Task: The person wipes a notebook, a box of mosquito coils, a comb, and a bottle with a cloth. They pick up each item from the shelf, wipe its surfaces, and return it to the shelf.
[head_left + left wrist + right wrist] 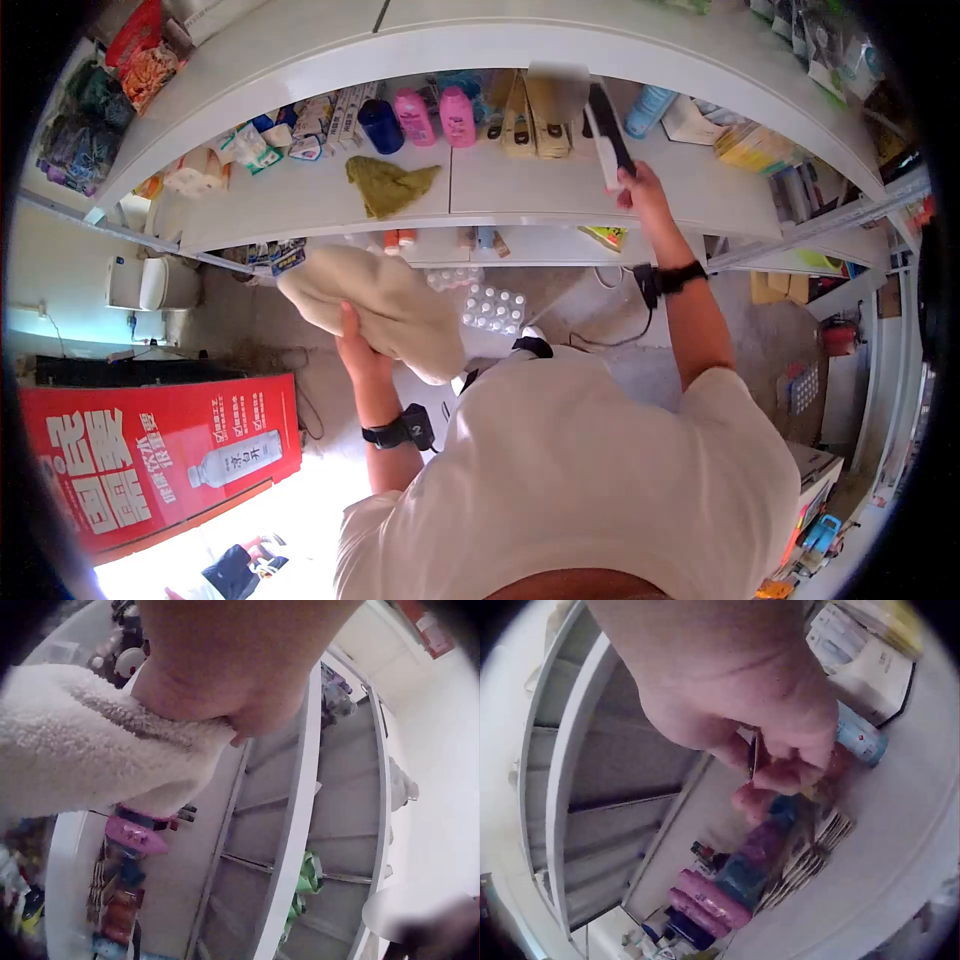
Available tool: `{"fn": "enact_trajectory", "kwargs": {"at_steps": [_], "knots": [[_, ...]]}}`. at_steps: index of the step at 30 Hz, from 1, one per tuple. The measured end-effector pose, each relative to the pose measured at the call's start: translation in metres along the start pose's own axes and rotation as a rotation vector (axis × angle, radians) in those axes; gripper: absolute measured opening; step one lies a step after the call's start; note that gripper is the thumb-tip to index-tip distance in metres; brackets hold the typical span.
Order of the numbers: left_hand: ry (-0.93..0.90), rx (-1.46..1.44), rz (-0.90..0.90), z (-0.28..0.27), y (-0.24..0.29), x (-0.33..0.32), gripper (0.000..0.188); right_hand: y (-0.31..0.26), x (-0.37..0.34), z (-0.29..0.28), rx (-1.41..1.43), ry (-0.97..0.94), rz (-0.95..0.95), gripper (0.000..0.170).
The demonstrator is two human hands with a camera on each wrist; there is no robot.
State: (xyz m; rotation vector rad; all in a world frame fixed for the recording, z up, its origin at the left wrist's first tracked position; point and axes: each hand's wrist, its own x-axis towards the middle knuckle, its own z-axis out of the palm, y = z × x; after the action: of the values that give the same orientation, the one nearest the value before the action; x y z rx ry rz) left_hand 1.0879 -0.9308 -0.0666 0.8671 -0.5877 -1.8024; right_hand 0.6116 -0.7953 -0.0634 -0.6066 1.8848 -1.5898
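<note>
My left hand [362, 345] grips a large beige fleecy cloth [385, 305], thumb on top, held in front of the shelf. In the left wrist view the fluffy cloth [90, 742] hangs from beneath the hand [225, 705]. With my right hand [640, 188] I pinch the near end of a flat, long black-and-white item [610, 130] over the right part of the shelf. The right wrist view shows it only as a thin edge between thumb and fingers [787, 776]; its kind I cannot tell. An olive-green cloth [390, 187] lies crumpled on the shelf board.
Along the back of the white shelf [540, 195] stand a dark blue container [380, 127], two pink bottles [458, 117], brown card packs [535, 125] and a light blue can [650, 110]. Another shelf edge [500, 45] runs above. Bottle packs [494, 310] are on the floor below.
</note>
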Motion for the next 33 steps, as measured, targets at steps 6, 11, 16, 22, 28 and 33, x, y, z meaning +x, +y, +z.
{"fn": "enact_trajectory", "kwargs": {"at_steps": [6,11,16,22,28,33], "knots": [[0.066,-0.040,0.058,-0.002,-0.020,-0.034,0.058,0.004,0.090,0.016,-0.010,0.140,-0.073,0.048],[0.202,-0.019,0.179,-0.014,-0.017,-0.068,0.057,0.033,0.121,0.024,-0.330,0.036,-0.184,0.049],[0.185,-0.082,0.158,-0.022,-0.025,-0.085,0.055,0.010,0.107,0.028,-0.911,-0.044,-0.086,0.054],[0.222,0.010,0.189,0.005,-0.021,-0.069,0.056,0.006,0.114,0.020,-1.255,-0.003,-0.255,0.053],[0.193,0.004,0.224,0.025,-0.015,-0.060,0.056,-0.051,0.105,0.054,-1.111,-0.178,-0.388,0.055],[0.227,-0.043,0.177,0.024,-0.023,-0.067,0.054,0.028,0.129,0.096,-1.299,-0.145,-0.707,0.051]]}}
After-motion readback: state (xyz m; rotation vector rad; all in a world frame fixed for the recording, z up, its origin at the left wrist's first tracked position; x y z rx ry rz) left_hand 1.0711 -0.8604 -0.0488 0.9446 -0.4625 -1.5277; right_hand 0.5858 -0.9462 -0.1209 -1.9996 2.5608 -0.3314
